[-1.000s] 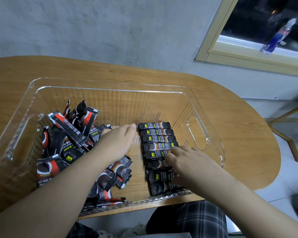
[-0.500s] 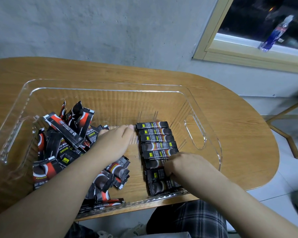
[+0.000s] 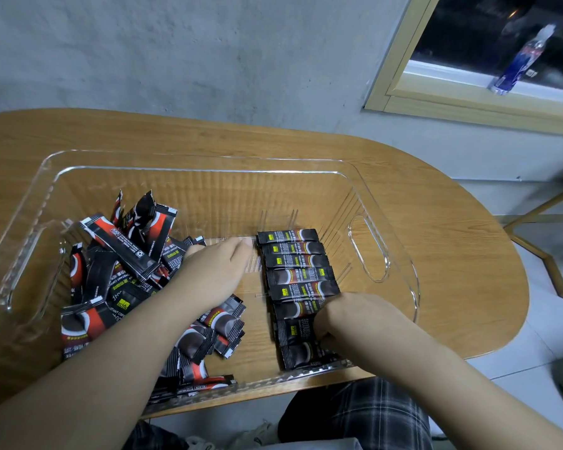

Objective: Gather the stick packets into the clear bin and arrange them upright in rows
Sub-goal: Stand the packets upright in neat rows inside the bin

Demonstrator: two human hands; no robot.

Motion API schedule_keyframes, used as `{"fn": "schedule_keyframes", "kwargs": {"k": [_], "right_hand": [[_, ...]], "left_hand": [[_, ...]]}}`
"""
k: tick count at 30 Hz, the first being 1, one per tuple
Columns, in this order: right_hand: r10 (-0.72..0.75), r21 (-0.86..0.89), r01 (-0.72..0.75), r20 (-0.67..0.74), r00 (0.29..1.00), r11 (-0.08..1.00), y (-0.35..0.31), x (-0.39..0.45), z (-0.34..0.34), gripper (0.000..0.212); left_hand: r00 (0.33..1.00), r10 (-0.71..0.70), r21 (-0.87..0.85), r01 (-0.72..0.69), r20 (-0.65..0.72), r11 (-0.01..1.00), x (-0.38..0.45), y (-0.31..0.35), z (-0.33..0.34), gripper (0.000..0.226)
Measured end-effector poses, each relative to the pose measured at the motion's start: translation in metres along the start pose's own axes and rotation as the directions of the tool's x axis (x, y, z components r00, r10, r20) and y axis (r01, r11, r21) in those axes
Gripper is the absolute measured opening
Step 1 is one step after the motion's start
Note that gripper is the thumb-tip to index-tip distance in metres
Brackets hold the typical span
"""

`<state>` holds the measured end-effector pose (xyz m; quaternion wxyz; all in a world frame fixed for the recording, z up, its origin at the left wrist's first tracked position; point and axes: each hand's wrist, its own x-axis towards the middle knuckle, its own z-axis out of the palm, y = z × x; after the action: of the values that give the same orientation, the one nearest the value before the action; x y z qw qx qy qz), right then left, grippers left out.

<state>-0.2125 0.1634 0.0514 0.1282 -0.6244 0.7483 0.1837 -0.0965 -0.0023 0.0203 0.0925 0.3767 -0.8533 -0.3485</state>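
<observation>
Black packet row [image 3: 298, 280] lies under the curled, gripping right hand [image 3: 345, 316]; left hand [image 3: 215, 271] flat beside it.

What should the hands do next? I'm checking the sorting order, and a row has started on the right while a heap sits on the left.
Probably the left hand should pick one packet from the loose pile and pass it over. The right hand grips the near end of the neat row, which fills only part of the clear bin.
</observation>
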Motion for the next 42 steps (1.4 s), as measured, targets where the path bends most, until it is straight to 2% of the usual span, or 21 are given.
{"fn": "schedule_keyframes", "kwargs": {"k": [3, 5, 8, 11, 15, 18, 22, 26, 31, 36, 38, 40, 42], "right_hand": [[-0.022, 0.057, 0.027, -0.081, 0.996, 0.998, -0.001, 0.002, -0.002, 0.012], [-0.057, 0.164, 0.08, -0.139, 0.989, 0.983, -0.004, 0.005, -0.004, 0.011], [-0.081, 0.389, 0.155, -0.2, 0.976, 0.908, -0.019, 0.012, -0.01, 0.02], [-0.048, 0.533, 0.179, -0.251, 0.967, 0.827, -0.041, 0.021, -0.015, 0.032], [-0.009, 0.54, 0.158, -0.268, 0.963, 0.827, -0.066, 0.037, -0.019, 0.035], [0.013, 0.574, 0.134, -0.244, 0.97, 0.808, -0.073, 0.05, -0.018, 0.026], [0.031, 0.644, 0.095, -0.182, 0.983, 0.759, -0.066, 0.051, -0.023, 0.014], [0.098, 0.575, -0.019, -0.107, 0.989, 0.818, -0.036, 0.035, -0.035, 0.011], [0.07, 0.286, -0.093, 0.089, 0.994, 0.954, -0.002, 0.009, -0.054, 0.012], [0.089, 0.04, -0.105, 0.288, 0.954, 0.994, 0.001, 0.015, -0.048, 0.015], [0.122, -0.013, -0.123, 0.295, 0.948, 0.992, -0.001, 0.02, -0.041, 0.009], [0.151, -0.038, -0.146, 0.253, 0.956, 0.989, -0.002, 0.024, -0.037, 0.03], [0.13, -0.032, -0.126, 0.208, 0.97, 0.992, -0.002, 0.029, -0.033, 0.031]], "left_hand": [[1.0, 0.005, 0.035, -0.005, 0.001, 0.999, 0.001, -0.001, 0.001, 0.043], [1.0, 0.003, 0.033, -0.002, -0.029, 0.999, 0.002, -0.003, 0.002, 0.037], [0.997, -0.004, -0.041, 0.001, -0.071, 0.999, 0.008, -0.01, 0.003, 0.033], [0.992, -0.014, -0.086, 0.003, -0.123, 0.996, 0.01, -0.012, 0.003, 0.028], [0.986, -0.029, -0.109, 0.01, -0.165, 0.994, 0.012, -0.014, 0.004, 0.022], [0.986, -0.05, -0.103, 0.034, -0.161, 0.994, 0.014, -0.014, 0.003, 0.019], [0.989, -0.011, -0.057, 0.003, -0.147, 0.998, 0.012, -0.014, 0.002, 0.022], [0.992, 0.005, -0.026, -0.009, -0.128, 1.0, 0.012, -0.016, 0.002, 0.024], [0.995, 0.006, -0.006, -0.007, -0.101, 1.0, 0.013, -0.016, 0.004, 0.025], [0.996, 0.012, -0.008, -0.012, -0.085, 1.0, 0.014, -0.017, 0.005, 0.026], [0.996, 0.011, -0.006, -0.011, -0.085, 1.0, 0.013, -0.018, 0.005, 0.026], [0.996, 0.006, -0.001, -0.006, -0.084, 1.0, 0.013, -0.018, 0.005, 0.027], [0.996, 0.007, -0.003, -0.007, -0.084, 1.0, 0.013, -0.018, 0.005, 0.027]]}}
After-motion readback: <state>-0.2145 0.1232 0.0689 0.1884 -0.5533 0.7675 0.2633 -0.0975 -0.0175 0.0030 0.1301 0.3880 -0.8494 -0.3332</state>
